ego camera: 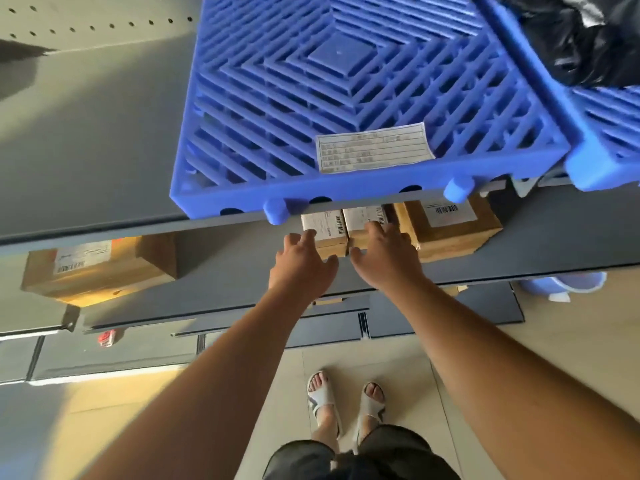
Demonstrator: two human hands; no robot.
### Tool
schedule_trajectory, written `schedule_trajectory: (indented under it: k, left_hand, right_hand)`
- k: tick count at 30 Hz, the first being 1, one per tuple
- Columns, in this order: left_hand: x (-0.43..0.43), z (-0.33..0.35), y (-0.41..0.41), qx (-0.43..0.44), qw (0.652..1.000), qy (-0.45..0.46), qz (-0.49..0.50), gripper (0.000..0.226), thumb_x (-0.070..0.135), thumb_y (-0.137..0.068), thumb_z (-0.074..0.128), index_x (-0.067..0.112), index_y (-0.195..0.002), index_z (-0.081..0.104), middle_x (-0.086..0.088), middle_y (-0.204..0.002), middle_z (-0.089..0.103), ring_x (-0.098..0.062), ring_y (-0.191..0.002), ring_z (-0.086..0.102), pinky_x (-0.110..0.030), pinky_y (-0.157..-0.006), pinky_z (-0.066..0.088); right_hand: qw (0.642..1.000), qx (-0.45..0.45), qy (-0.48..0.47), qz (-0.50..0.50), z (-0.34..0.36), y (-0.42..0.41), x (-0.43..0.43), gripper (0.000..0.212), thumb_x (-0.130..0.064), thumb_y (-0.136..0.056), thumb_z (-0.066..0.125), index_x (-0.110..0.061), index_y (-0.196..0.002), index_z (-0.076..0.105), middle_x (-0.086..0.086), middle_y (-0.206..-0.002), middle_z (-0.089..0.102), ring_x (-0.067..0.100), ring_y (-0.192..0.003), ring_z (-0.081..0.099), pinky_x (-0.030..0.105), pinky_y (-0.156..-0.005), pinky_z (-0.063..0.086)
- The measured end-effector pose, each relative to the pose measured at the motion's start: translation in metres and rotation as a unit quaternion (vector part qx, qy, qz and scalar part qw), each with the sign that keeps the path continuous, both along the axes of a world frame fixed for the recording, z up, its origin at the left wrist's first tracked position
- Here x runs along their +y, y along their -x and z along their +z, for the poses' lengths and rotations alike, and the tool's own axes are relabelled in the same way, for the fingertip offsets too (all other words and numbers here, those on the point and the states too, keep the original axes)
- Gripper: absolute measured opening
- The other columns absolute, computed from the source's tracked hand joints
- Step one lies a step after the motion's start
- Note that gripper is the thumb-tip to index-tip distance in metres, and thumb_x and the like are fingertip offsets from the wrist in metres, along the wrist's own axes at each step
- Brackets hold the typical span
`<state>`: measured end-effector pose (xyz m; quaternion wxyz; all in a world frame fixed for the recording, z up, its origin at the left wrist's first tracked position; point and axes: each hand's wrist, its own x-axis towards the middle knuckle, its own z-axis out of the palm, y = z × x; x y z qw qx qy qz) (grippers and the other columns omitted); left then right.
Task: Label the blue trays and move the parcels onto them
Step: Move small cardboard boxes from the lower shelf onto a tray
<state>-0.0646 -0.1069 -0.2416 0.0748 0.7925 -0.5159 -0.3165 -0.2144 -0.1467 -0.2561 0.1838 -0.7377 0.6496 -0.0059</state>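
A blue slatted tray (346, 81) lies on the upper shelf with a white paper label (374, 147) stuck near its front edge. A second blue tray (609, 133) sits to its right under a black bag (581, 39). On the shelf below stand two small cardboard parcels side by side, a left one (323, 226) and a right one (363, 216). My left hand (301, 265) touches the front of the left parcel with spread fingers. My right hand (384, 258) rests its fingers over the right parcel.
A larger cardboard parcel (450, 230) stands right of the small ones. Another parcel (100, 268) sits far left on the same grey shelf (221, 251). A red and white item (107, 337) lies on a lower shelf. My sandalled feet stand on the tiled floor.
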Motion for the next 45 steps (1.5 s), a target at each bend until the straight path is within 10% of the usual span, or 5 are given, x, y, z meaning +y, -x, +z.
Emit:
schedule_trajectory:
  k: [18,31,45]
  left_hand:
    - [-0.064,-0.088,0.013,-0.09,0.994,0.007,-0.058,0.1,0.079,-0.077,0.06,0.044,-0.157,0.01,0.003,-0.168,-0.012,-0.039,-0.141,0.03,-0.055,-0.097,0.045]
    - [-0.055,-0.11,0.003,-0.056,0.992,0.101,-0.057,0.081,0.056,-0.083,0.071,0.047,-0.149,0.024,0.002,-0.166,-0.003,-0.041,-0.124,0.042,-0.043,-0.077,0.047]
    - [0.01,-0.073,0.0,-0.044,0.997,0.012,-0.069,0.085,0.052,-0.078,0.075,0.046,-0.147,0.027,0.007,-0.163,0.002,-0.042,-0.127,0.041,-0.05,-0.09,0.053]
  right_hand:
    - [0.999,-0.009,0.002,-0.046,-0.065,-0.017,-0.073,0.067,-0.05,-0.092,0.054,-0.02,-0.149,0.035,0.022,-0.154,0.027,0.045,-0.138,0.031,0.051,-0.11,0.032]
    - [0.995,-0.067,-0.014,-0.071,-0.09,-0.016,-0.074,0.071,-0.051,-0.089,0.058,-0.035,-0.152,0.03,0.014,-0.164,0.005,0.046,-0.141,0.027,0.051,-0.109,0.036]
    - [0.994,-0.047,-0.078,-0.057,-0.061,0.004,0.01,0.083,-0.061,-0.08,0.064,-0.038,-0.151,0.027,0.02,-0.151,0.028,0.045,-0.13,0.04,0.05,-0.101,0.043]
